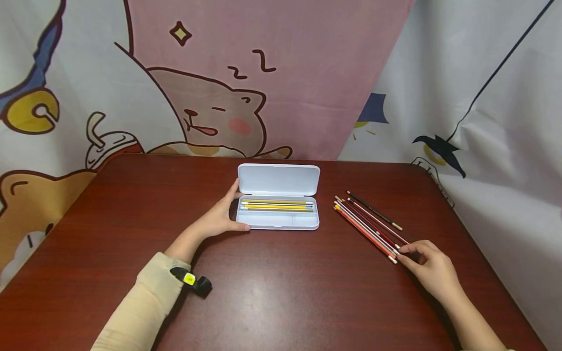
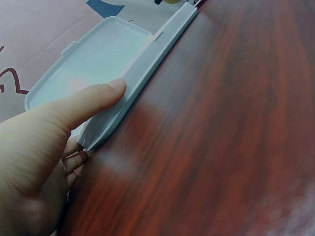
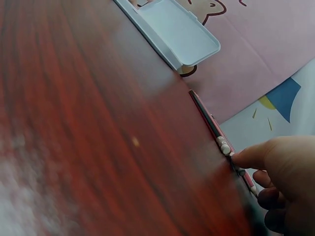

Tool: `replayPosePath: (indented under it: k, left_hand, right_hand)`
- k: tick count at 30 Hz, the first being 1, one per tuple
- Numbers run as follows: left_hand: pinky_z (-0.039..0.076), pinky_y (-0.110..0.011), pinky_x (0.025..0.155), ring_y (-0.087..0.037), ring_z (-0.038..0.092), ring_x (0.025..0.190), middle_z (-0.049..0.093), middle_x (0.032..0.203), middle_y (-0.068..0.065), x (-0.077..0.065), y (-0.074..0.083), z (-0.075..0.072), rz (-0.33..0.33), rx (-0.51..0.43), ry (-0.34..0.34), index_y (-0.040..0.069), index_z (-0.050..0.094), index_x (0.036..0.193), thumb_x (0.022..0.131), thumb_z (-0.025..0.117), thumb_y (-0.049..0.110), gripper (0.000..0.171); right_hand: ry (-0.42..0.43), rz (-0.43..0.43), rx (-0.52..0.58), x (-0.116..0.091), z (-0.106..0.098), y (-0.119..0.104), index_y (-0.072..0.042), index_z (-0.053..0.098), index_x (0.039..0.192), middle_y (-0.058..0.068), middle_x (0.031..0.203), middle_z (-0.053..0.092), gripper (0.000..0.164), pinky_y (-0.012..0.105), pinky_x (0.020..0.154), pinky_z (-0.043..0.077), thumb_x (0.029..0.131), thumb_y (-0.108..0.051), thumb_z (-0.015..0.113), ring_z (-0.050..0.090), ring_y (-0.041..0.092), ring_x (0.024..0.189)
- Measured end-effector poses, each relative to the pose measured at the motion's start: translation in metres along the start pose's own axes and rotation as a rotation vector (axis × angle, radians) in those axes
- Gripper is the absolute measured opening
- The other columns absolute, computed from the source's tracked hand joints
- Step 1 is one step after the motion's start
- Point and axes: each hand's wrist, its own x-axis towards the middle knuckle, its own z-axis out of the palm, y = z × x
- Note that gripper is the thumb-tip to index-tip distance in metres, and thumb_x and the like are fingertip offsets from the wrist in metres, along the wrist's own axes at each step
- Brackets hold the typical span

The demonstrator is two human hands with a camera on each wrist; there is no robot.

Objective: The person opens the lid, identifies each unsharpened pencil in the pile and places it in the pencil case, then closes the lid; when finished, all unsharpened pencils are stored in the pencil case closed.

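I log loose pencils (image 1: 364, 234) right of centre, long axes slanting upper left to lower right, pinched at lower ends by the right hand (image 1: 432, 268). Left hand (image 1: 219, 217) grips the white case (image 1: 263, 222); only the head view shows me yellow pencils (image 1: 276, 206) inside.

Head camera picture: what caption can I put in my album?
Left hand holding an open pencil case, right hand touching loose pencils on the table.
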Motion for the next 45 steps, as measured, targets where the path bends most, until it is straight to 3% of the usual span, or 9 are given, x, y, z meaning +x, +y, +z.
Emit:
replayPosePath:
  k: [22, 30, 36, 40, 45]
  left_hand:
    - [0.012, -0.054, 0.109, -0.040, 0.030, 0.133, 0.041, 0.138, -0.031, -0.001, 0.001, 0.000, -0.002, 0.023, 0.001, -0.004, -0.004, 0.150, 0.069, 0.085, 0.002, 0.121]
    - [0.012, -0.053, 0.109, -0.040, 0.031, 0.132, 0.041, 0.138, -0.030, -0.001, 0.001, 0.000, 0.003, 0.020, 0.000, -0.003, -0.004, 0.150, 0.069, 0.085, 0.002, 0.121]
    - [0.012, -0.053, 0.109, -0.039, 0.032, 0.132, 0.041, 0.138, -0.030, -0.001, 0.002, 0.000, 0.001, 0.019, -0.003, -0.003, -0.005, 0.150, 0.069, 0.085, 0.002, 0.121]
    - [0.012, -0.053, 0.109, -0.039, 0.032, 0.132, 0.041, 0.138, -0.030, 0.000, -0.001, 0.001, 0.004, 0.025, -0.001, -0.003, -0.005, 0.150, 0.068, 0.085, 0.002, 0.122]
    - [0.013, -0.052, 0.109, -0.036, 0.033, 0.132, 0.043, 0.138, -0.027, 0.006, -0.027, 0.004, 0.018, 0.049, 0.019, 0.003, -0.006, 0.152, 0.066, 0.088, 0.007, 0.128]
  right_hand:
    - [-0.077, 0.083, -0.069, -0.001, 0.000, -0.001, -0.012, 0.072, 0.086, 0.003, 0.092, 0.063, 0.008, 0.026, 0.051, 0.034, 0.080, -0.014, 0.077, 0.042, 0.003, 0.060]
    - [-0.096, 0.097, -0.106, -0.001, 0.000, -0.003, -0.003, 0.070, 0.095, 0.010, 0.096, 0.061, 0.013, 0.027, 0.049, 0.033, 0.089, -0.015, 0.068, 0.041, 0.006, 0.059]
    - [-0.064, 0.099, -0.098, -0.001, 0.001, -0.005, -0.002, 0.067, 0.096, 0.013, 0.096, 0.059, 0.012, 0.029, 0.050, 0.033, 0.092, -0.013, 0.063, 0.042, 0.008, 0.059]
    - [-0.033, 0.081, -0.075, 0.000, 0.001, -0.005, -0.002, 0.065, 0.096, 0.014, 0.096, 0.058, 0.011, 0.028, 0.047, 0.032, 0.092, -0.012, 0.063, 0.039, 0.007, 0.054]
    - [0.001, 0.045, -0.050, 0.004, 0.001, -0.009, -0.002, 0.064, 0.096, 0.013, 0.097, 0.057, 0.009, 0.028, 0.047, 0.032, 0.092, -0.010, 0.063, 0.036, 0.007, 0.051]
